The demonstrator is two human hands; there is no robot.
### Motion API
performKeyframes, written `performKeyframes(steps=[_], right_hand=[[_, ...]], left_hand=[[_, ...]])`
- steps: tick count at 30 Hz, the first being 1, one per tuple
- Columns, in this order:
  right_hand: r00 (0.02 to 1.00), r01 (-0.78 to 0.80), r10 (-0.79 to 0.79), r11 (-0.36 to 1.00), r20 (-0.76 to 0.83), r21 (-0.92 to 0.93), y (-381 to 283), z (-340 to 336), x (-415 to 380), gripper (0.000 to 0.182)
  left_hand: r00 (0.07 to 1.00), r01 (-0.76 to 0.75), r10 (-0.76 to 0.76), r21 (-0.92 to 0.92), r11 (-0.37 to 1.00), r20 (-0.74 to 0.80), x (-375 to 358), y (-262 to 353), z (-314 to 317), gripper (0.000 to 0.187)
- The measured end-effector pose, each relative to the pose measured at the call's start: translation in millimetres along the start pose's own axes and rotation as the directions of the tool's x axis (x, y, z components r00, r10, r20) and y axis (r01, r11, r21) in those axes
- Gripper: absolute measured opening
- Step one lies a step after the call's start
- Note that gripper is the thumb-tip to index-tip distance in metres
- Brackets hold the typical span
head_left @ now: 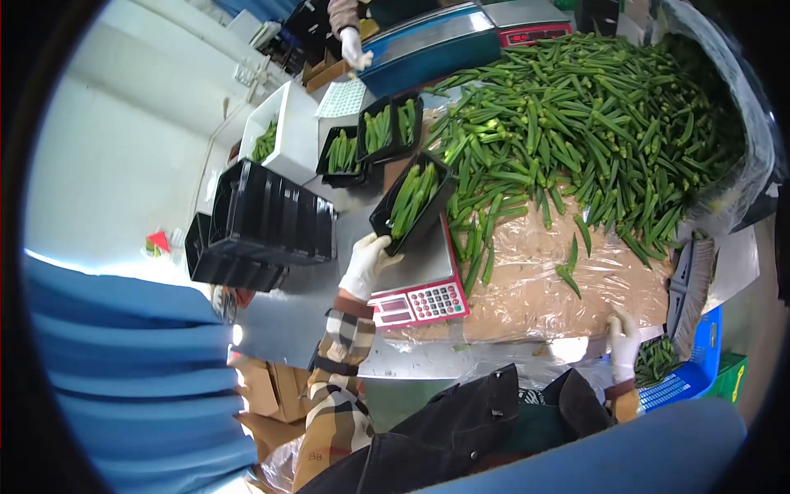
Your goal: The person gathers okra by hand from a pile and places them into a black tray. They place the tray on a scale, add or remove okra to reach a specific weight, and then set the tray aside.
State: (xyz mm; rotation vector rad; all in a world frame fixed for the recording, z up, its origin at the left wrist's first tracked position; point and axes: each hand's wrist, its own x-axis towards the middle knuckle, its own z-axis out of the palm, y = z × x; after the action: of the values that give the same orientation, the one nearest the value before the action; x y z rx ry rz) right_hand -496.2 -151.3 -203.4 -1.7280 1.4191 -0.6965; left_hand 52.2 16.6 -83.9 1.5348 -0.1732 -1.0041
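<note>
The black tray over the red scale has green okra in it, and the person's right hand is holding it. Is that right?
Not quite: the left hand is holding the black tray, as the head view shows. It is over the red scale and has green okra in it, just as you said.

"BB" on plaid sleeve [339,412]. Far scale [533,36]: red lit digits, unreadable. Near scale [421,303]: keypad [434,302] and display [395,306] markings too small to read.
</note>
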Motion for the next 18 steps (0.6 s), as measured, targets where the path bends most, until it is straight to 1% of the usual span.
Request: performKeyframes(steps=[1, 2, 3, 4, 6, 7, 8, 10, 12, 16, 17, 18], right_hand=[[0.994, -0.089, 0.082, 0.992, 0.074, 0.090, -0.7, 19.3, 2.5, 0.024], [0.992, 0.125, -0.125, 0.992, -0.002, 0.024, -5.0, 41.1, 2.8, 0.024], [0.995, 0.095, -0.097, 0.992, 0.023, 0.087, -7.5, 58.5, 3.5, 0.026], [0.980, 0.199, -0.198, 0.973, 0.022, -0.120, -11.8, 68.1, 5.2, 0.022], [0.995, 0.082, -0.065, 0.967, 0.079, -0.240, -21.6, 78.0, 10.1, 0.015], [0.997, 0.053, -0.039, 0.970, 0.063, -0.235, -20.6, 81.0, 11.7, 0.014], [0.999, 0.023, -0.013, 0.972, 0.047, -0.232, -17.7, 82.9, 12.1, 0.012], [0.998, -0.033, 0.043, 0.972, 0.037, -0.233, -22.5, 83.6, 16.2, 0.011], [0.994, -0.087, 0.102, 0.966, 0.049, -0.245, -39.4, 76.8, 16.5, 0.012], [1.000, 0.003, 0.007, 0.953, 0.029, -0.304, -22.3, 82.1, 16.0, 0.010], [0.999, -0.013, 0.023, 0.957, 0.030, -0.288, -23.2, 82.2, 13.9, 0.010], [0.999, -0.031, 0.041, 0.961, 0.033, -0.274, -24.6, 82.0, 14.7, 0.010]], left_hand=[[0.998, -0.036, 0.035, 0.013, 0.999, 0.061, 17.7, 5.8, 12.3, 0.018], [0.997, -0.050, 0.047, 0.035, 0.998, 0.067, 36.3, 11.2, 27.5, 0.015], [0.994, -0.095, 0.096, -0.017, 0.995, 0.057, 50.9, 17.7, 50.1, 0.010], [0.988, -0.144, 0.147, -0.069, 0.987, 0.045, 65.6, 25.0, 73.3, 0.007], [0.984, -0.149, 0.165, -0.184, 0.972, 0.073, 120.7, 20.2, 92.6, 0.006], [0.996, -0.085, 0.088, -0.141, 0.986, 0.019, 130.7, 29.0, 111.5, 0.007], [0.988, -0.123, 0.140, -0.228, 0.966, 0.062, 169.3, 14.6, 111.1, 0.015], [0.997, -0.042, 0.021, -0.322, 0.946, -0.069, 201.3, 15.3, 140.3, 0.016], [0.990, -0.063, 0.007, -0.389, 0.919, -0.144, 233.8, 2.0, 151.1, 0.017], [0.950, -0.121, -0.054, -0.521, 0.845, -0.308, 260.4, -4.1, 164.6, 0.016], [0.961, -0.076, -0.078, -0.521, 0.850, -0.266, 264.6, -4.2, 159.4, 0.018], [0.977, -0.177, 0.148, -0.196, 0.964, -0.156, 263.8, -6.6, 147.1, 0.019]])
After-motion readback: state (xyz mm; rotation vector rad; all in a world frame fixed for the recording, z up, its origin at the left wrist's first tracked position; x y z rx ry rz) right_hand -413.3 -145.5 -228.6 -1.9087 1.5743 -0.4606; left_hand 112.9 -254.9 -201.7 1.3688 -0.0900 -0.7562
